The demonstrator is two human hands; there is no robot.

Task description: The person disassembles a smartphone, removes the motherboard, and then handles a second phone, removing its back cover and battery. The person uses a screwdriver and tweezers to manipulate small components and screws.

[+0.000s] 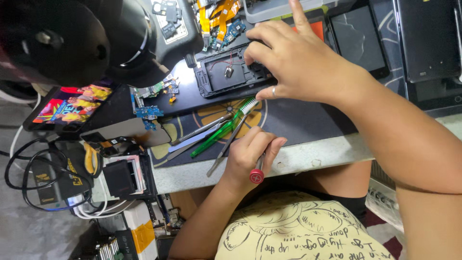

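phone frame (pixel 230 72): right edge hidden under right hand (pixel 288 60);
screwdriver (pixel 258 171): shaft hidden in left hand (pixel 248 156);
dark tablet (pixel 428 36): cut off at top

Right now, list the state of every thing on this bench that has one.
phone frame: opened, insides exposed, gripped by right hand
screwdriver: clasped in left hand
smartphone: screen lit
second phone: screen dark
green toothbrush: lying loose, untouched
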